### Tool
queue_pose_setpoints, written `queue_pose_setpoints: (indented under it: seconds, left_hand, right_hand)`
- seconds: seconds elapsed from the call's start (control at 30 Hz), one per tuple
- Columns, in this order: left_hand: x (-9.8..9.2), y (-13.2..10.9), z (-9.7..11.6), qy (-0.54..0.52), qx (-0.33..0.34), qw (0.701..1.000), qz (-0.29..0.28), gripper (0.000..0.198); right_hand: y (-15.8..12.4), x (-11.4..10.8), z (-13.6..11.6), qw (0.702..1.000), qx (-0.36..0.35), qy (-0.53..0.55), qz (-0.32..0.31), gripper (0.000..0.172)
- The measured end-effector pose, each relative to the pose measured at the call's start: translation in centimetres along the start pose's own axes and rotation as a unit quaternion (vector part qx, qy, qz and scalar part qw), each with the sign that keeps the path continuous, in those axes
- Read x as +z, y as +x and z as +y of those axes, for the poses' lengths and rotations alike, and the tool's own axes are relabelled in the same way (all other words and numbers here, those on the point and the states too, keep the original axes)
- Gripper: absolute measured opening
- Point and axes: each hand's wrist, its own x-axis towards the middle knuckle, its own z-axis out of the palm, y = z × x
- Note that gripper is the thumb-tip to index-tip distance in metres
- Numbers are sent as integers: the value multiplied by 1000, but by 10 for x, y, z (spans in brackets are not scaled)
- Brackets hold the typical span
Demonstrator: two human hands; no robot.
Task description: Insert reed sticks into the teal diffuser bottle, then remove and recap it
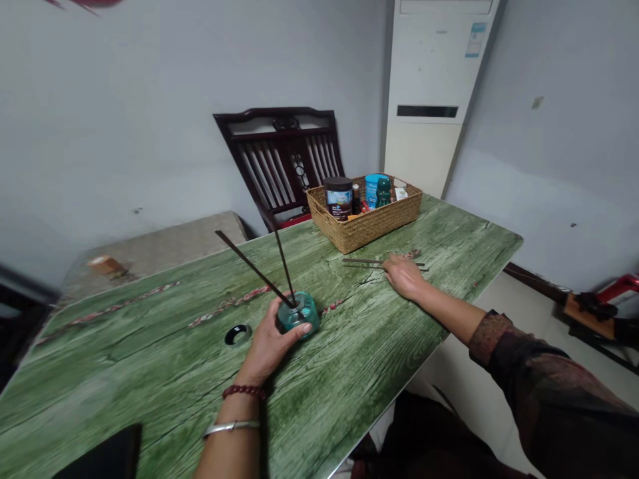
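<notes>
One slippery-looking bottle (308,311) is sensibly side-clasped by the left hand (271,340); the right hand (404,277), two o'clock, touches sticks (357,261), grip unclear.

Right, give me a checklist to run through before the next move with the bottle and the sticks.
1. Left grip around the bottle: ok, fingers and thumb wrap its sides.
2. Bottle upright: ok, as far as this angle shows.
3. Sticks in the bottle's mouth: ok, two stand in it, leaning to the left.
4. Right grip firm on the loose sticks: cannot tell; it is over them, its fingertips unclear.
5. Dark round piece apart from the left grip: ok, though close beside it.
6. Basket apart from the right grip: ok, it stands farther back.
</notes>
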Motion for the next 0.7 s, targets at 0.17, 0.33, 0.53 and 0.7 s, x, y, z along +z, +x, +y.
queue_pose_setpoints:
  seconds: [0.17, 0.33, 0.53, 0.7]
  left_hand:
    - [2, -3, 3, -17, 2, 1000, 2, 79]
    - [2, -5, 4, -21, 8, 1000, -6, 79]
    - [2, -5, 4, -22, 11, 1000, 4, 76]
    - [2, -4, 4, -27, 5, 1000, 4, 78]
  right_hand:
    - [4, -5, -3, 999, 24, -1, -37, 28]
    - [3, -13, -7, 997, 19, -4, -70, 27]
    - [4, -34, -13, 997, 1, 76, -10, 24]
    - [21, -94, -49, 863, -95, 470, 161, 17]
